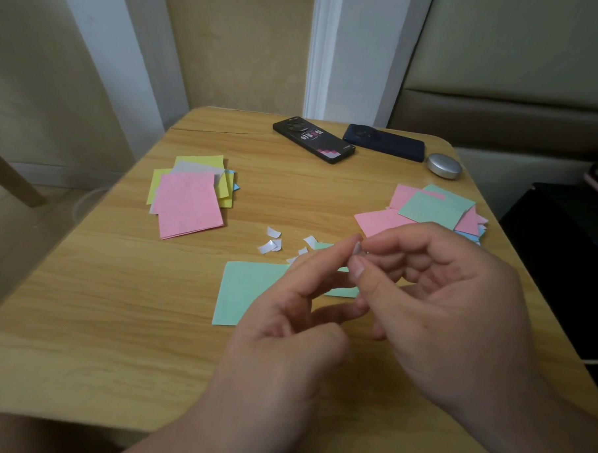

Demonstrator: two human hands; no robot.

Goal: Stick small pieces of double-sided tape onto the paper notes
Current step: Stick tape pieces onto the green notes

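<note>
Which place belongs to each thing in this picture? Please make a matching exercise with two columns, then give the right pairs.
Things
1. green note
2. small tape piece
3. silver round case
4. white scraps

Places
A. near the far right corner of the table
B. just beyond the green note
C. pinched between the left hand and the right hand
D. flat on the table, partly under the hands

Pairs: 1-D, 2-C, 3-A, 4-B
</note>
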